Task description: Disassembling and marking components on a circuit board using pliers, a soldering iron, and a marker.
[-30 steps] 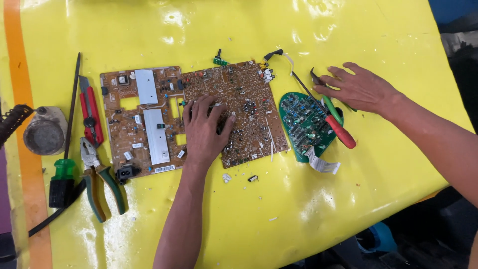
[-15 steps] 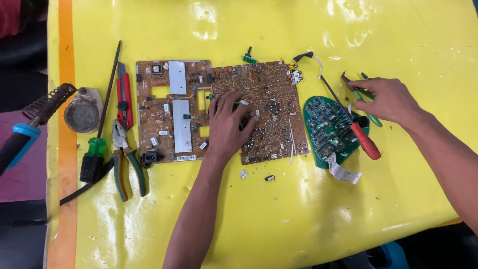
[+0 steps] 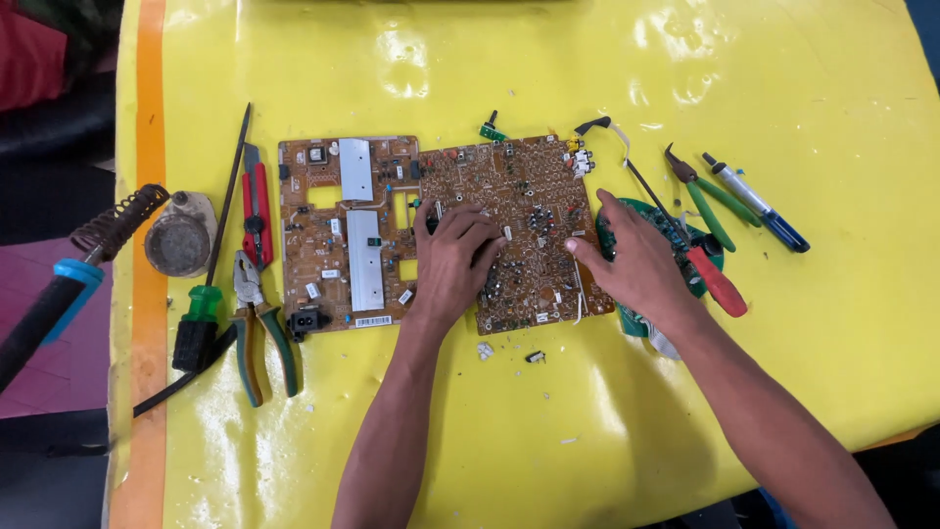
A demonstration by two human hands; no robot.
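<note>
Two brown circuit boards lie side by side on the yellow table cover (image 3: pixel 548 69). My left hand (image 3: pixel 453 263) rests palm down on the right brown board (image 3: pixel 529 196), fingers curled, near the seam with the left brown board (image 3: pixel 338 235), which carries two silver heat sinks. My right hand (image 3: pixel 638 263) lies flat with fingers spread on the right edge of that board, covering much of a green circuit board (image 3: pixel 676 227). A red-handled screwdriver (image 3: pixel 713 279) lies across the green board beside my right hand. Neither hand grips anything.
Left of the boards lie a red cutter (image 3: pixel 257 206), green-handled pliers (image 3: pixel 257 343), a green-and-black screwdriver (image 3: pixel 201 313), a round tin (image 3: pixel 179 243) and a blue-handled soldering iron (image 3: pixel 59 294). Green tweezers-like pliers (image 3: pixel 707 201) and a blue pen tool (image 3: pixel 759 201) lie at right. Small debris sits below the boards.
My right hand has moved left from the tools at the right onto the green board and the brown board's edge. My left hand stays on the brown board. The camera view has shifted.
</note>
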